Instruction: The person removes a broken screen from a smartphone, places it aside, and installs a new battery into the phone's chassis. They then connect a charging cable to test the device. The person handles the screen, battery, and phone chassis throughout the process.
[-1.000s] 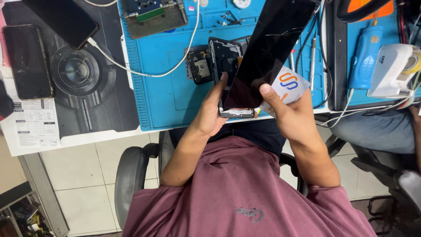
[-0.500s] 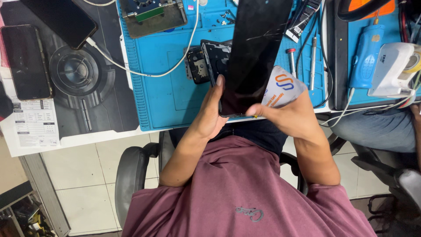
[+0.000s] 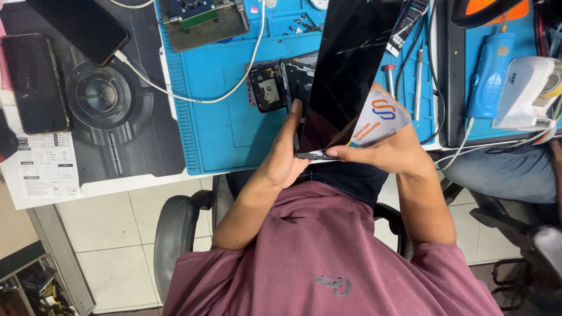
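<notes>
My left hand (image 3: 285, 157) grips the left lower edge of a long black screen panel (image 3: 351, 64) with fine cracks. The panel is lifted and tilted up over the blue work mat (image 3: 216, 117). My right hand (image 3: 386, 153) pinches the panel's bottom edge with its fingertips and holds a white plastic card (image 3: 381, 117) with an orange and blue mark against the panel's right side. An opened phone body (image 3: 275, 88) with bare parts lies on the mat, partly hidden behind the panel.
Two dark phones (image 3: 34, 82) lie on a black mat (image 3: 129, 140) at left, one on a white cable (image 3: 193, 96). A metal holder (image 3: 202, 23), a screwdriver (image 3: 418, 82), a blue tool (image 3: 490, 76) and a white device (image 3: 527, 93) sit around. Another person's leg (image 3: 503, 172) is at right.
The screen panel has swung up and leftward, standing steeper over the mat. My right hand has slid toward the panel's bottom edge, and the card shows more beside it.
</notes>
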Demonstrator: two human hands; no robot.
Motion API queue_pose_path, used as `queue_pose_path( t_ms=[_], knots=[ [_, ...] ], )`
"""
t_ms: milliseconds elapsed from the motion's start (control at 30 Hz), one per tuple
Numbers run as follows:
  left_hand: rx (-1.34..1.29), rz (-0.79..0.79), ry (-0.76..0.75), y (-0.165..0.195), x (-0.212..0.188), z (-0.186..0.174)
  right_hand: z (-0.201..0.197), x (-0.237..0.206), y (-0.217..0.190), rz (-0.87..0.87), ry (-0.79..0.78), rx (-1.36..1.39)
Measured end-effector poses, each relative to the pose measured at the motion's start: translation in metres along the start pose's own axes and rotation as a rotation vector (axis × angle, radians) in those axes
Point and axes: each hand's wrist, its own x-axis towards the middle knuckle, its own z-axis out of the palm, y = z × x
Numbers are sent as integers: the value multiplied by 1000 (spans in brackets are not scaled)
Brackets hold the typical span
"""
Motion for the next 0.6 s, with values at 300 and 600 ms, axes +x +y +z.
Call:
queue_pose_path(
  t_ms=[300,600],
  knots=[
    [-178,-29,27,2,3,7,0,2,11,-158,-5,-100],
    [-192,25,82,-10,-2,3,14,5,6,-91,34,182]
  ],
)
